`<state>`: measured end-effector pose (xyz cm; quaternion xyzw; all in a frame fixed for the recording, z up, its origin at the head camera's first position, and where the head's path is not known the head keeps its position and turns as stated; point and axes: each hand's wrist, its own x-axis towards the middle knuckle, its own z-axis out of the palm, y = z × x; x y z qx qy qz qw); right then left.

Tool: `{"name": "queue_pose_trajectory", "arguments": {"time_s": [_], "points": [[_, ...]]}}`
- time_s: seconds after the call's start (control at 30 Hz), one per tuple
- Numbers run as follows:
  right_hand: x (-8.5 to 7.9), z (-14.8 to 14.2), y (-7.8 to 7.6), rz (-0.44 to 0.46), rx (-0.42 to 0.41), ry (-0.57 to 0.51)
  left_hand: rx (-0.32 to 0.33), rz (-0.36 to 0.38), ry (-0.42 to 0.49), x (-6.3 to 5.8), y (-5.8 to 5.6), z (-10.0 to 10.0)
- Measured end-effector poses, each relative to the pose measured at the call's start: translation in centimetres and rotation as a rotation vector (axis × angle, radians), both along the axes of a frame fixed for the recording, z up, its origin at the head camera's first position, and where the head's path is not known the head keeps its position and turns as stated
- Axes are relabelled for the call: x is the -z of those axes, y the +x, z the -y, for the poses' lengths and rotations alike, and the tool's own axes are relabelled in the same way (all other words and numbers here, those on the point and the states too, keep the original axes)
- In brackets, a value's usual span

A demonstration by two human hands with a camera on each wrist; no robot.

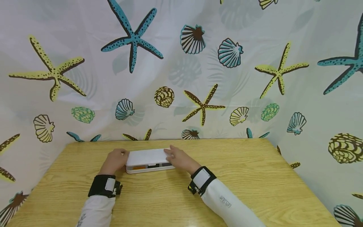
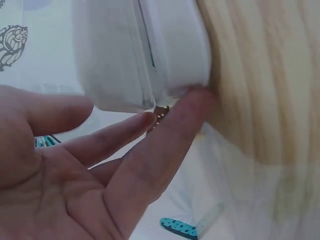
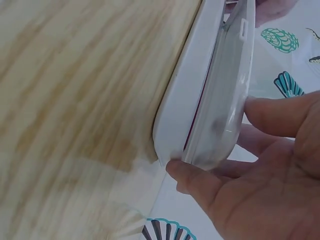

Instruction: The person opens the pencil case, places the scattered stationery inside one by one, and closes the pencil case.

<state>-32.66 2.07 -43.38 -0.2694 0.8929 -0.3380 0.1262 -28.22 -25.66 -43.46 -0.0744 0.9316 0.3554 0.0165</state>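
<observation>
A flat white plastic case [image 1: 150, 170] lies toward the back of the table, its lid [image 1: 147, 156] raised slightly along the front. Through the gap show an orange item [image 1: 139, 167] and a black one [image 1: 153, 165]. My left hand [image 1: 114, 160] holds the case's left end; in the left wrist view its thumb is at the lid and a fingertip touches the base [image 2: 180, 45]. At the opposite end my right hand [image 1: 182, 160] grips the case. The right wrist view has its thumb against the lid [image 3: 227, 100] and a fingertip at the base's corner.
The wooden table [image 1: 241, 176] extends in front of the case and to both sides. A white curtain [image 1: 181, 72] printed with starfish and shells hangs behind the table and along its sides. Each wrist wears a black strap [image 1: 102, 185].
</observation>
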Motion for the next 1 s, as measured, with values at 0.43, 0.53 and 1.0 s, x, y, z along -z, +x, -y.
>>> {"name": "queue_pose_trajectory", "arguments": {"time_s": [0.43, 0.53, 1.0], "points": [[0.8, 0.4, 0.8, -0.055, 0.021, 0.087, 0.318, -0.037, -0.166, -0.8, 0.4, -1.8], [0.9, 0.5, 0.8, -0.068, 0.024, 0.107, 0.348, -0.029, -0.179, -0.8, 0.4, -1.9], [1.1, 1.0, 0.7, -0.101, 0.025, 0.151, 0.341, -0.047, -0.221, -0.3, 0.4, -1.6]]}}
